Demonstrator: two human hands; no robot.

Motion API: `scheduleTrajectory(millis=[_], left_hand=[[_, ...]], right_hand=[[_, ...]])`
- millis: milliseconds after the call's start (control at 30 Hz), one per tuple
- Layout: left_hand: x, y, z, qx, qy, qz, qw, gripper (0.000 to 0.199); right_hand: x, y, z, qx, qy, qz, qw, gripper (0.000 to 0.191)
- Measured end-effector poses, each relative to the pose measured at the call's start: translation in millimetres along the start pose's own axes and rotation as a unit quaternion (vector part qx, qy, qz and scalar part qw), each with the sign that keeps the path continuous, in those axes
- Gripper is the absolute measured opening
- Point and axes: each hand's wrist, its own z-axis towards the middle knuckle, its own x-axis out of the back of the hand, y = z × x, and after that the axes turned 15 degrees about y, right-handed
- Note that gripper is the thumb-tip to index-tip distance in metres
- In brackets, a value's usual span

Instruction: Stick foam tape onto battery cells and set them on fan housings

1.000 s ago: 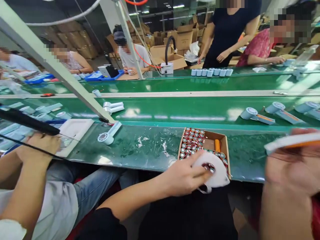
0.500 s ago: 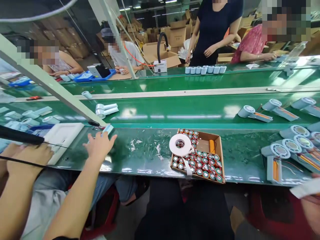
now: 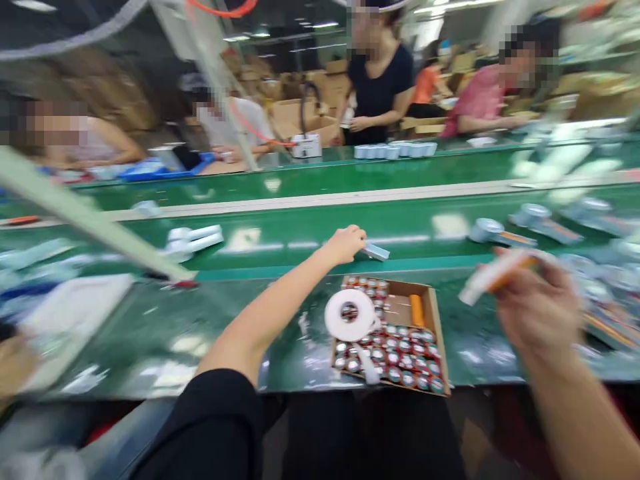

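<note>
My left hand [image 3: 346, 245] reaches over the green belt behind the box, its fingers closed on one end of a light-blue plastic handle piece [image 3: 376, 252]. On the right, my right hand [image 3: 543, 307] is raised above the bench, blurred, gripping an orange battery [image 3: 515, 272] with a white strip [image 3: 483, 280] along it. Between my arms lies an open cardboard box [image 3: 440, 333] with rows of batteries [image 3: 407, 360], wires showing on their ends. A roll of white tape [image 3: 327, 319] rests on the box's left side, its loose end hanging over the front.
Light-blue fan bodies [image 3: 485, 230] lie along the right of the belt; others [image 3: 205, 237] lie at left. A slanting metal post [image 3: 95, 220] rises at left beside a white tray [image 3: 95, 307] and a neighbour's hand [image 3: 17, 363]. Several co-workers sit or stand across the line.
My left hand has moved right from the bench's left side to behind the box, with the light-blue piece. My right hand has risen and come inward from the lower right edge.
</note>
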Motion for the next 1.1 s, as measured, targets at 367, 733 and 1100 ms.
scheduleTrajectory(millis=[367,733,1100], left_hand=[[-13.1,-9.9,63.6,-0.014,-0.016,-0.16,0.987,0.021],[-34.1,13.5,74.3,0.138,0.051,-0.178,0.973,0.037],[-1.6,29.6,63.7,0.135,0.088,-0.227,0.96,0.026]], right_hand=[[-112.9,106.6,68.6,0.131,-0.332,-0.245,0.901,0.045],[-118.2,115.8,68.6,0.252,-0.471,-0.492,0.687,0.026],[-142.3,118.6,70.6,0.274,-0.522,-0.586,0.556,0.021]])
